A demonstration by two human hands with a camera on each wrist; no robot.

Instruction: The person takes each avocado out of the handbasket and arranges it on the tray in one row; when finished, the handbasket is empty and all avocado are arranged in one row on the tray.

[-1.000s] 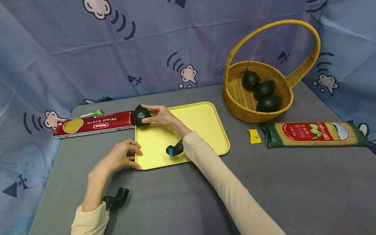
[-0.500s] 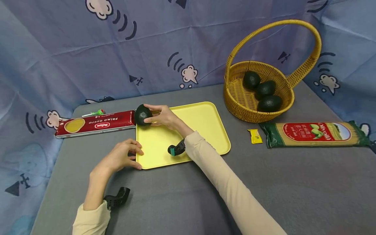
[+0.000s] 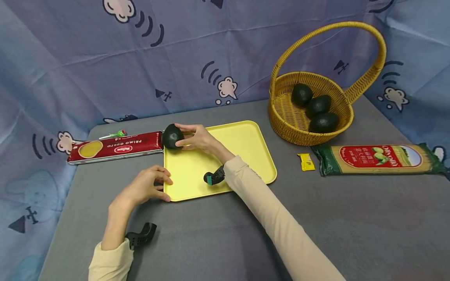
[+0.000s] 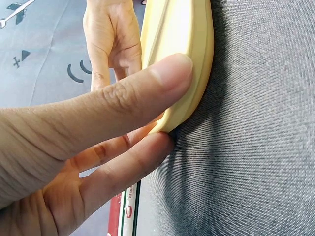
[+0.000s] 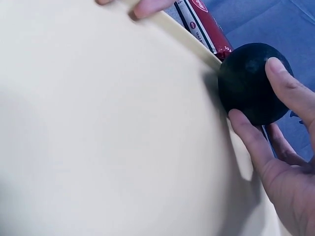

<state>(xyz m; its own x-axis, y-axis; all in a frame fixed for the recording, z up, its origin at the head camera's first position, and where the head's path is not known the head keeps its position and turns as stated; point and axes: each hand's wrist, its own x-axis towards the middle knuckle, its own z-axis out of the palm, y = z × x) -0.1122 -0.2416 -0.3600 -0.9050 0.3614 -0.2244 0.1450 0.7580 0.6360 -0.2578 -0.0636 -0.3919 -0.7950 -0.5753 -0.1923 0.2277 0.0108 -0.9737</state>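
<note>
My right hand (image 3: 199,139) holds a dark green avocado (image 3: 172,137) at the far left corner of a yellow tray (image 3: 246,146). In the right wrist view the thumb lies on the upper side of the avocado (image 5: 248,86) and fingertips press its lower side, close over the tray's edge. My left hand (image 3: 142,185) grips the near left corner of the tray. Seen from the left wrist, the thumb lies against the outside of the tray (image 4: 201,29) while a finger reaches its lower edge.
A red spaghetti pack (image 3: 116,148) lies left of the tray, with a green-wrapped lollipop (image 3: 117,134) behind it. To the right stand a wicker basket (image 3: 291,132) holding several avocados, a small yellow packet (image 3: 306,162) and a green-ended pasta bag (image 3: 379,160). A patterned cloth hangs behind.
</note>
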